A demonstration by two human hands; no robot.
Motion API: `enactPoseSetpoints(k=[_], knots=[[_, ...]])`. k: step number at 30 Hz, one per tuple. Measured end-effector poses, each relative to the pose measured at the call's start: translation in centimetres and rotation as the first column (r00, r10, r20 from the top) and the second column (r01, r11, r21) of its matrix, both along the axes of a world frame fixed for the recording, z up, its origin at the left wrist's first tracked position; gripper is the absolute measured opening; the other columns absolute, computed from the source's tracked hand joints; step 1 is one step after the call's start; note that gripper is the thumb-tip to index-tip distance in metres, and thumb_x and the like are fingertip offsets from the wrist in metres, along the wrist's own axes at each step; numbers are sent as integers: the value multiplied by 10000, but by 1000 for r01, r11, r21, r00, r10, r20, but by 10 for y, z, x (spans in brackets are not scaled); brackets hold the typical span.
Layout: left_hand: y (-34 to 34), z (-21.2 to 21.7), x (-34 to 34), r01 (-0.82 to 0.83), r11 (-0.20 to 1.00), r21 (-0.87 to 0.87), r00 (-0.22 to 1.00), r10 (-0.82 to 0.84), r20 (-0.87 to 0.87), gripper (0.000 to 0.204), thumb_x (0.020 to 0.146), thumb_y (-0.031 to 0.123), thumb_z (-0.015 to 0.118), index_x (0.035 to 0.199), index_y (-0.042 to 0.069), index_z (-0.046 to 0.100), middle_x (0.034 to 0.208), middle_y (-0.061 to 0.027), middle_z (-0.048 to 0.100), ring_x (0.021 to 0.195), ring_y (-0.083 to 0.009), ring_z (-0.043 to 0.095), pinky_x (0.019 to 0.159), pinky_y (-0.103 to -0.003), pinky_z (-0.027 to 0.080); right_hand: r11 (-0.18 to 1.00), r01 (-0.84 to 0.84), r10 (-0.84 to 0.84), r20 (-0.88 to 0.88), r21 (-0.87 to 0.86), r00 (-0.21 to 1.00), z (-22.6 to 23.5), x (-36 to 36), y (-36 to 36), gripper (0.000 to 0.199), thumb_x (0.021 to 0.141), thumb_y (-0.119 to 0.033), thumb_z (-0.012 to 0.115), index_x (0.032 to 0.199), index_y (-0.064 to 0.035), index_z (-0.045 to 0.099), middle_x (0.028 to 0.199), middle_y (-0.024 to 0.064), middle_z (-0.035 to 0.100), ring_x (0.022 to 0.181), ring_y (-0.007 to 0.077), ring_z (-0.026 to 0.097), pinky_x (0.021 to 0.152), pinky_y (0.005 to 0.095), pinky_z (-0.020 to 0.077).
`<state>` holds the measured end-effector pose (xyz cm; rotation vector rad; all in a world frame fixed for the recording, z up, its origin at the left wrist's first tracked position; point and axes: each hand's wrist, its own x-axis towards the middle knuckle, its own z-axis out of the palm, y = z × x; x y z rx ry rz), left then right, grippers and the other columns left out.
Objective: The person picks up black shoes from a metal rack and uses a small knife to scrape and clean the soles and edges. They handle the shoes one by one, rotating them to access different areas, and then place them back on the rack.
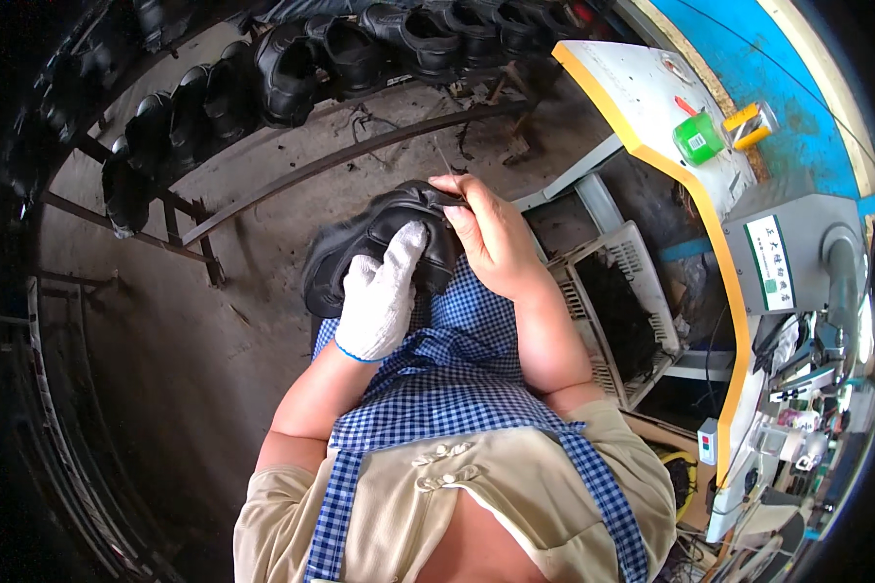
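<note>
A black leather shoe [345, 248] is held above my lap, over the blue checked apron [476, 311]. My left hand [381, 291], in a white knitted glove with a blue cuff edge, grips the shoe; its index finger lies along the upper and the thumb is bent beside it. Bare, my right hand [491, 228] pinches the shoe's edge at the right end between thumb and fingers. From near those fingertips a thin strand [444, 155] sticks up; whether it is thread or a needle I cannot tell. The shoe's underside is hidden.
Several black shoes [287, 78] stand on a metal rack [350, 155] ahead. On the right is a white, yellow-edged table [612, 83] with a green container [698, 139], a yellow spool-like can [749, 126] and a grey machine [783, 253]. A white plastic crate [651, 282] sits below.
</note>
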<state>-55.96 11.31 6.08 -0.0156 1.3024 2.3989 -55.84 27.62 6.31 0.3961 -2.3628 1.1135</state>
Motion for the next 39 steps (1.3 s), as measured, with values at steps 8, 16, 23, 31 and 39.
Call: enactPoseSetpoints(k=[8, 16, 23, 31, 39], knots=[[8, 2, -4, 1, 992, 127, 996, 10, -90, 176, 899, 69, 627, 1068, 24, 646, 968, -59, 681, 860, -160, 652, 758, -277, 525, 999, 8, -8, 9, -50, 1000, -1, -2, -1, 277, 952, -218, 588, 1135, -15, 546, 1077, 172, 660, 951, 369, 660, 778, 400, 534], [5, -15, -4, -66, 992, 110, 997, 71, -40, 174, 849, 26, 636, 1022, 20, 655, 988, -68, 684, 875, -173, 656, 758, -287, 527, 989, -82, 89, 57, -124, 994, 3, -1, -1, 313, 934, -173, 629, 1169, 22, 559, 1121, 154, 642, 1039, 268, 633, 903, 343, 490], [-6, 17, -3, 46, 978, 202, 981, -82, 173, 271, 885, 107, 587, 1136, 5, 605, 1071, -114, 662, 932, -214, 660, 819, -334, 547, 988, -18, 20, 8, -153, 1000, -3, -5, -2, 315, 899, -257, 682, 1061, -4, 587, 968, 151, 666, 895, 338, 672, 768, 358, 528], [-15, 21, -6, 104, 970, 220, 929, -174, 326, 255, 913, 107, 586, 1149, 12, 604, 1073, -98, 665, 938, -188, 667, 818, -300, 557, 988, 2, 40, 267, -157, 963, 11, -4, -3, 374, 912, -390, 653, 976, -35, 555, 894, 168, 667, 824, 339, 671, 711, 384, 508], [-11, 11, -7, 101, 973, 206, 938, -162, 306, 279, 915, 109, 576, 1166, -12, 592, 1096, -135, 662, 974, -230, 667, 850, -336, 562, 990, 12, 38, 352, -141, 935, 12, -7, -1, 343, 910, -319, 678, 997, -16, 542, 847, 113, 635, 792, 193, 618, 729, 313, 480]])
